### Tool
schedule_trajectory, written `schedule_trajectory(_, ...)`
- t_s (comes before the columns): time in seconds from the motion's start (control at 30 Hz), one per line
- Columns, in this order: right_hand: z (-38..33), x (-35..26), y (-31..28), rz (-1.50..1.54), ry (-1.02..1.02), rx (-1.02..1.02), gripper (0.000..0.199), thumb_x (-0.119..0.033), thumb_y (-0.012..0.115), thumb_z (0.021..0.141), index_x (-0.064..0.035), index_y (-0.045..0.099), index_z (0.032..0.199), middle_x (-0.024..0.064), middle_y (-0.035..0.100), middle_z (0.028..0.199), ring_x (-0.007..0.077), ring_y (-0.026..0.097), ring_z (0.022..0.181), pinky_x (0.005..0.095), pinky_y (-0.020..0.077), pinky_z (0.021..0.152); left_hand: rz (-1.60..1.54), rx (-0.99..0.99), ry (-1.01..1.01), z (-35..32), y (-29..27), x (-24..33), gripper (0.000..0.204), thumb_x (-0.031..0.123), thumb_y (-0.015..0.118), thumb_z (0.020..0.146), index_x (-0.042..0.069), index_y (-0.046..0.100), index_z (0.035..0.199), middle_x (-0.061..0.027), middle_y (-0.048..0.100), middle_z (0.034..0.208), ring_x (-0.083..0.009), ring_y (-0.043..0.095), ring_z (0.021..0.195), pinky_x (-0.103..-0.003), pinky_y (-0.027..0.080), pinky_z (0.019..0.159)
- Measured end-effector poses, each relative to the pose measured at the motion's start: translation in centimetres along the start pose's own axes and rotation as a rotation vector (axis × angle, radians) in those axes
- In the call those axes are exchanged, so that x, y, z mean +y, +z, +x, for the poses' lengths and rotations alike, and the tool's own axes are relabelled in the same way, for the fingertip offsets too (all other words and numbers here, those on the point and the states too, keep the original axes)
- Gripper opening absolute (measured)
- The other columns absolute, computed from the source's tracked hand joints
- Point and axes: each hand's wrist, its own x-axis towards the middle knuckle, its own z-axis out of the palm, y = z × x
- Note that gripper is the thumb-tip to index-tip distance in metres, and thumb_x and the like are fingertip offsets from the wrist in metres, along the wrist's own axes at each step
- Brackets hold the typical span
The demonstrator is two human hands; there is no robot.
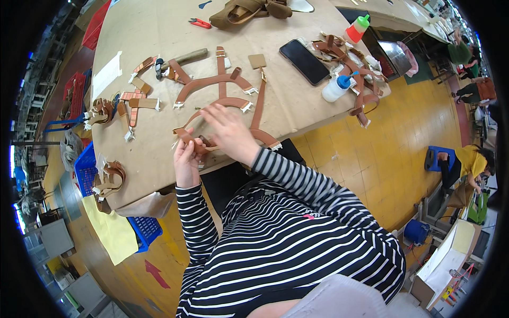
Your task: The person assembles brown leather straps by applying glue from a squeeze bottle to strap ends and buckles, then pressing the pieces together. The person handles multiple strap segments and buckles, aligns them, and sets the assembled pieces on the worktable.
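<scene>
Near the table's front edge, my left hand (186,160) pinches a brown leather sandal strap (183,134), thumb and fingers closed on one end. My right hand (229,132) reaches across just above it, fingers stretched out toward the left; its palm side is hidden, and I see nothing gripped there. Just beyond my hands lie a curved brown strap piece (227,102) and a similar one (212,80) with a buckled strap running off its far side. A long buckled strap (260,106) lies to the right of my right hand.
A black phone (304,62), a blue-capped bottle (335,89), a green-tipped bottle (356,29) and a strap pile (366,79) sit at right. A hammer (180,61) and strap pieces (139,100) lie left. Red snips (200,23) lie far back; a blue crate (87,169) stands left.
</scene>
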Motion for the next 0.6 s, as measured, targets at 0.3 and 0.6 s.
schedule_trajectory(0.3, 1.8, 0.9, 4.2, -0.167, -0.102, -0.076, 0.051, -0.025, 0.052, 0.091, -0.0260, 0.044, 0.141, 0.0011, 0.051, 0.137, 0.0205, 0.041, 0.134, 0.0547, 0.0235, 0.112, 0.082, 0.043, 0.184, -2.4, 1.2, -1.6, 0.026, 0.018, 0.046, 0.103, 0.000, 0.050, 0.121, 0.0013, 0.046, 0.080, -0.0101, 0.047, 0.074, -0.024, 0.041, 0.072)
schedule_trajectory(0.6, 7.3, 2.2, 6.2, -0.046, -0.217, -0.119, 0.012, -0.010, 0.058, 0.080, -0.0078, 0.059, 0.091, 0.0106, 0.060, 0.096, 0.0277, 0.057, 0.096, 0.0408, 0.0460, 0.079, 0.000, 0.028, 0.313, -2.2, 1.8, -1.8, 0.019, 0.014, 0.045, 0.102, 0.003, 0.051, 0.116, 0.0023, 0.044, 0.083, -0.0101, 0.045, 0.076, -0.025, 0.040, 0.072)
